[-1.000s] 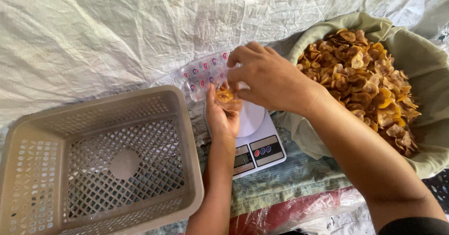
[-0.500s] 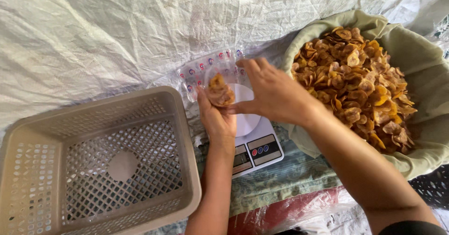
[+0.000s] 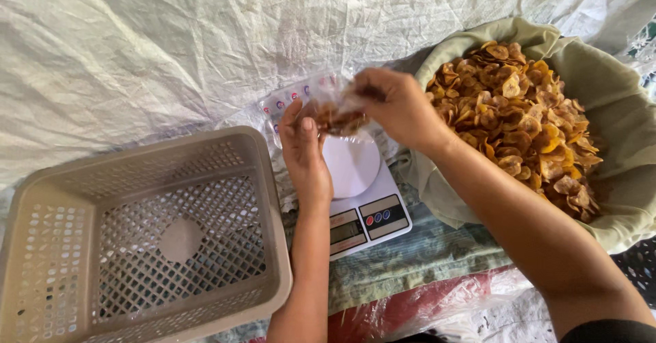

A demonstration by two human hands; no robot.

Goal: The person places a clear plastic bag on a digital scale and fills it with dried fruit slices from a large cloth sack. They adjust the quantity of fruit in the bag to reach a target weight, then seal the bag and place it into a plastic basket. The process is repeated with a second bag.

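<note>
While the clear bag point(image 3: 335, 114) of chips hangs just above the white scale point(image 3: 355, 193), it could sag & spill if the grip slips. Left hand point(image 3: 304, 152) cups it from 7 o'clock, fingers up; right hand point(image 3: 393, 107) pinches its mouth at 3 o'clock, wrist bent, w/ the chip sack point(image 3: 615, 199) beyond.

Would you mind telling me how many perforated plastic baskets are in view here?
1. The beige basket sits at lower left, beside the left hand and the kitchen scale. The sack of chips at right is cloth, not a basket. Nothing suggests another is hidden.
</note>
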